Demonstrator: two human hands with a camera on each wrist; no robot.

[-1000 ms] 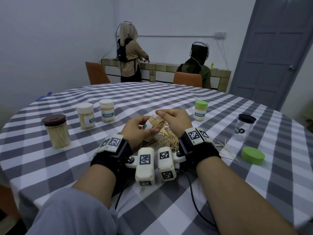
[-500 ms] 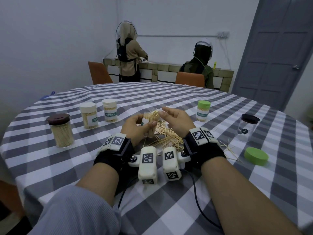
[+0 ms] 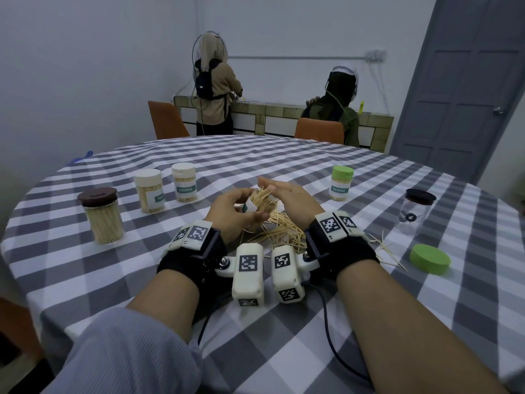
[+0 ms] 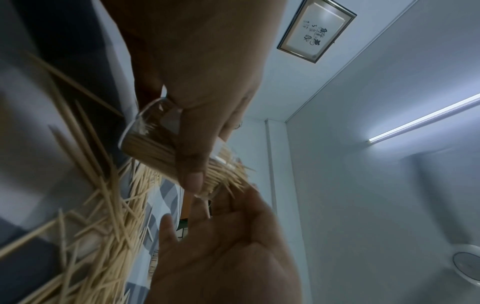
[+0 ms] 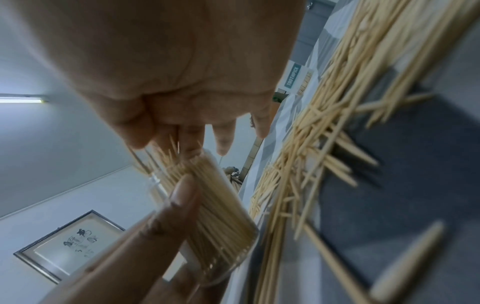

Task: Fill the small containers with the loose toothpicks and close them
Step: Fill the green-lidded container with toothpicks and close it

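While the left hand [image 3: 231,216] grips the tilted container [image 3: 251,207], its mouth points frame-right at the right hand's [image 3: 291,199] straight fingers [image 3: 267,184].

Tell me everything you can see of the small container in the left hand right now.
The small container is a clear, plastic-looking cylinder with a white label partly hidden by the grip. It has no lid and is packed with toothpicks whose tips fan out past its mouth. The left hand grips it around the body, tilted with its mouth toward the right hand, whose straight fingers are at those tips. It is held above the loose pile on the table.
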